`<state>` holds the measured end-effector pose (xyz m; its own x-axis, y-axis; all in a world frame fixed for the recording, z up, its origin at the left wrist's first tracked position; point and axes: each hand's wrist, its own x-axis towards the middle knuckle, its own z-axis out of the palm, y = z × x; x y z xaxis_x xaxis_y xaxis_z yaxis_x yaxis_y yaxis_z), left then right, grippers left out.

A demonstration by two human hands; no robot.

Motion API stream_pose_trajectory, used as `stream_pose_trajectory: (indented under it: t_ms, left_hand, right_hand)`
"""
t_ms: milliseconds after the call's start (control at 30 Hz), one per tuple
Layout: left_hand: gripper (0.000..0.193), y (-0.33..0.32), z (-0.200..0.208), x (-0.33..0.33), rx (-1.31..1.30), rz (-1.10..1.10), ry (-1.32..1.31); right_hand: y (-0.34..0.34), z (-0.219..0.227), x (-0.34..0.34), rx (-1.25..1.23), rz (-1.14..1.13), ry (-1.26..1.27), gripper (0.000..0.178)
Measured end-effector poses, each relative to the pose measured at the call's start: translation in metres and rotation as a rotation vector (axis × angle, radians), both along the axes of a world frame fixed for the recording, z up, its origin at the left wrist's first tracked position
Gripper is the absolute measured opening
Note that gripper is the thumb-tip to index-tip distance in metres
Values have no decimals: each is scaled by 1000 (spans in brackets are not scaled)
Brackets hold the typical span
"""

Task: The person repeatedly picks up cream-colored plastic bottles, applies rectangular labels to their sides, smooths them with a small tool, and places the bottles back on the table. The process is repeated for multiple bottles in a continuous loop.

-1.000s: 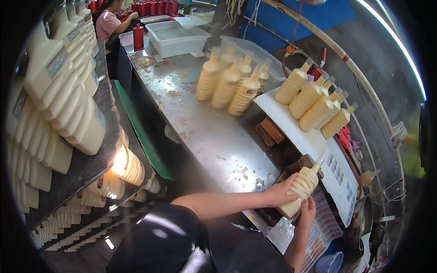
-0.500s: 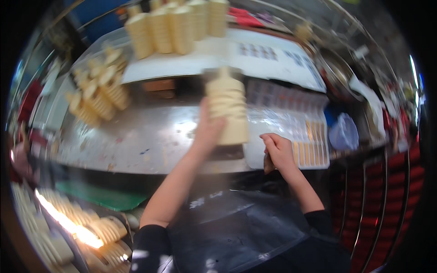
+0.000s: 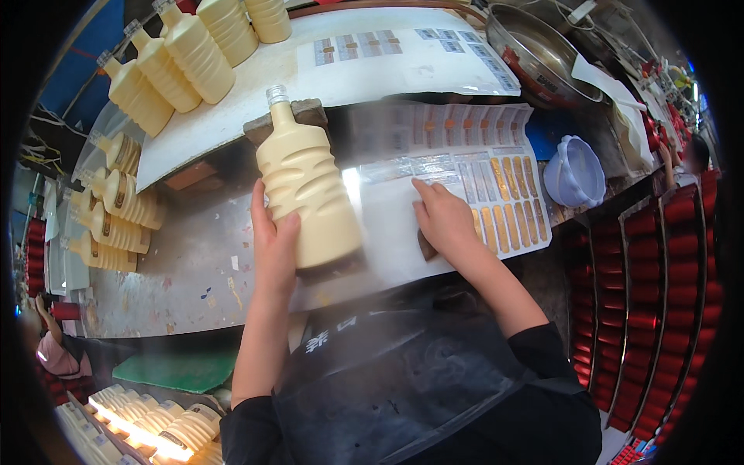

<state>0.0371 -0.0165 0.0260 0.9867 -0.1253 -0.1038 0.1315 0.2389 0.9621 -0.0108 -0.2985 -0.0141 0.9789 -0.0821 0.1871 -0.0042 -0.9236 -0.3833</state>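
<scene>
Bottle (image 3: 310,198) leans over the table (image 3: 194,256), its neck end at a block (image 3: 314,114) that likely steadies it, the left hand (image 3: 275,240) gripping its side, the right hand (image 3: 449,221) curled over the sheet (image 3: 399,213), whether around the brown piece (image 3: 427,246) I cannot tell.

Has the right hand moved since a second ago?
Yes: against the label sheet, the right hand has left the bottle and moved right, toward the gold labels.

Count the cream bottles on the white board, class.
5 on the left of the white board: leftmost bottle, second bottle, third bottle, fourth bottle, rightmost bottle, running toward the top edge. More may be hidden.
</scene>
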Motion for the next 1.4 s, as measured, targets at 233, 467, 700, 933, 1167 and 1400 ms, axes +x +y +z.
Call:
stream_pose_trajectory:
  t_ms: [233,467,700,933,1167,1400]
  left_hand:
    - [84,0,-8,3,-37,-4,-45]
    - [83,3,-3,1,70,-11,-47]
    - [80,2,1,0,108,-33,-81]
    - [84,6,-9,5,103,-22,-114]
    - [85,2,-16,4,35,11,-95]
    - [83,4,-15,5,26,-1,-123]
  right_hand:
    - [9,1,12,-143,70,232,39]
    - [17,30,-45,-303,121,434,48]
    - [47,18,-10,-197,167,132,35]
    - [45,17,-39,-228,346,156,37]
    - [46,9,-37,-139,241,-5,39]
    - [57,-2,-15,-201,183,153,38]
